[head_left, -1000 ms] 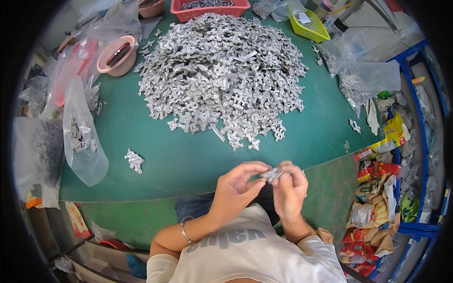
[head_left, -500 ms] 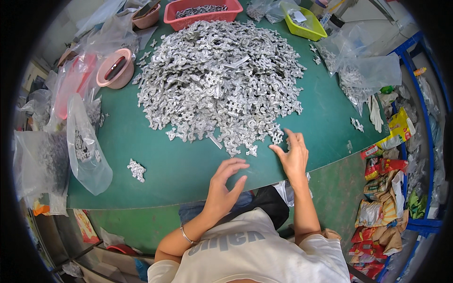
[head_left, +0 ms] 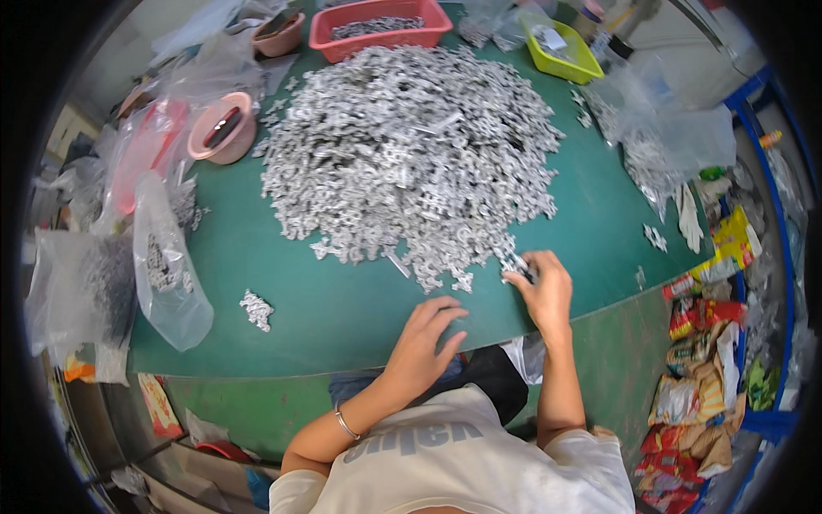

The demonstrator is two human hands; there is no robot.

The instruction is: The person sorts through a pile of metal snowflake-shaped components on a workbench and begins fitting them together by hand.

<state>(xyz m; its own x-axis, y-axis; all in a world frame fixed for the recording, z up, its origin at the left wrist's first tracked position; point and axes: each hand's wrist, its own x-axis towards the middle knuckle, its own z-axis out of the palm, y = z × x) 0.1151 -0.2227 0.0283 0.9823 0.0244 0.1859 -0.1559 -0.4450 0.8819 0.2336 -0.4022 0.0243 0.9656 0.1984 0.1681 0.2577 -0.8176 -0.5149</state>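
A big heap of small silvery metal parts [head_left: 411, 154] covers the middle of the green table [head_left: 342, 317]. My right hand [head_left: 541, 287] rests at the heap's near right edge, fingers closed on a few of the parts [head_left: 516, 261]. My left hand [head_left: 424, 343] lies flat on the bare green surface just below the heap, fingers spread, holding nothing. A thin bracelet circles my left wrist.
A small cluster of parts [head_left: 256, 308] lies at the near left. Clear plastic bags of parts [head_left: 167, 274] sit on the left, more bags [head_left: 659, 146] on the right. A pink bowl [head_left: 224, 128], a red tray [head_left: 381, 26] and a yellow tray [head_left: 561, 43] stand at the back.
Both hands left my lap, where they held a part together, and reached onto the table. My right hand has now closed on parts at the heap's edge.
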